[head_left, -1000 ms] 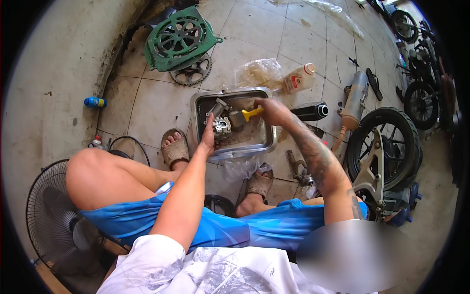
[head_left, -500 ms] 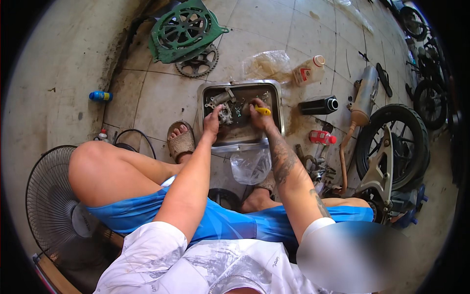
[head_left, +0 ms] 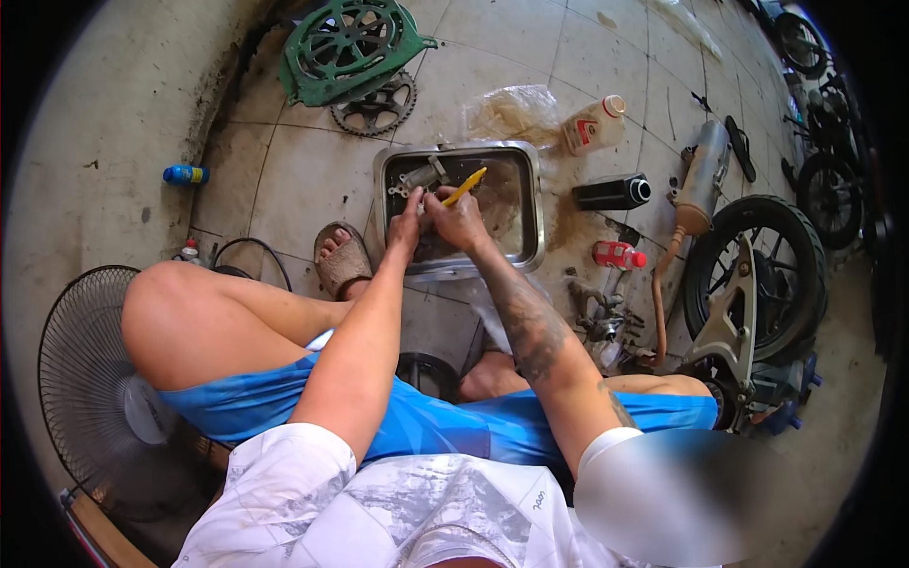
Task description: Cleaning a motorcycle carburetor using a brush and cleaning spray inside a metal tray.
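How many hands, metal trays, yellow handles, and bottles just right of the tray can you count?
Hands: 2 (left hand, right hand)
Metal tray: 1
Yellow handle: 1
Bottles: 3 (pale bottle, black bottle, red bottle)
Total: 7

Head-worn fisheye view, facing down, near

Tray (head_left: 502, 213) glossy metal; yellow handle (head_left: 466, 186) smooth plastic; tyre (head_left: 810, 260) matt rubber.

The tray (head_left: 509, 210) seems open on its right; beyond, a black bottle (head_left: 604, 195) obstructs.
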`<state>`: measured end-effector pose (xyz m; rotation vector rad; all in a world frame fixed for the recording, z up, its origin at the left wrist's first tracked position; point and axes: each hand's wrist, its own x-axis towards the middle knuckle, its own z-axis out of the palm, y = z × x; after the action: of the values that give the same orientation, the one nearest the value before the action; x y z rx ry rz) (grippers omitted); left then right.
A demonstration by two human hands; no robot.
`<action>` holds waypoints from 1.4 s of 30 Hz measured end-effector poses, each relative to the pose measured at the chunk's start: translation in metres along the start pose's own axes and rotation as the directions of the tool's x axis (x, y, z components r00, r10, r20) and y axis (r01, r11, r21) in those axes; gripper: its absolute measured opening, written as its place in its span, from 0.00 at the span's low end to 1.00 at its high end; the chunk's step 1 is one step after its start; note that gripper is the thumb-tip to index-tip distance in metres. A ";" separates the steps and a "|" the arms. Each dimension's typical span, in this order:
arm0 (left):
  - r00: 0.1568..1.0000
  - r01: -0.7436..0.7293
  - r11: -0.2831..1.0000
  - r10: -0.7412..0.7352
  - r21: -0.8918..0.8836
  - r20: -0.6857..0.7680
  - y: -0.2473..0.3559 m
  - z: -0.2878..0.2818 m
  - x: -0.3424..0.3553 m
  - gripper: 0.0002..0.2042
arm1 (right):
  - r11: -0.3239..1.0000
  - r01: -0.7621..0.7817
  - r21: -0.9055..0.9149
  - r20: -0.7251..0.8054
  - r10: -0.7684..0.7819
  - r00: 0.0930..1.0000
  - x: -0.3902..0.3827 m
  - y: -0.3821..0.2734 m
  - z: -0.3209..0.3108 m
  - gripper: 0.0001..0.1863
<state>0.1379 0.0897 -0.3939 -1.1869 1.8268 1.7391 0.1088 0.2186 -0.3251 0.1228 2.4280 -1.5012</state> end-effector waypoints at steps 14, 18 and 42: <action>0.980 -0.175 0.880 0.197 0.441 -0.004 0.003 -0.001 0.003 0.42 | 0.929 0.099 -0.357 -0.324 -0.223 0.920 0.028 0.077 -0.025 0.12; 0.970 -0.238 0.914 0.242 0.327 0.028 -0.019 -0.003 0.023 0.42 | 0.919 0.247 -0.307 -0.112 -0.293 0.950 0.003 0.091 -0.006 0.13; 0.926 -0.356 0.932 0.361 -0.070 0.109 -0.017 0.007 0.027 0.28 | 0.926 0.320 -0.202 0.032 -0.320 0.947 0.011 0.086 -0.010 0.12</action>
<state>0.1333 0.0890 -0.4258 -0.7753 2.0347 2.0096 0.1155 0.2657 -0.3978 -0.3320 2.6851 -1.3547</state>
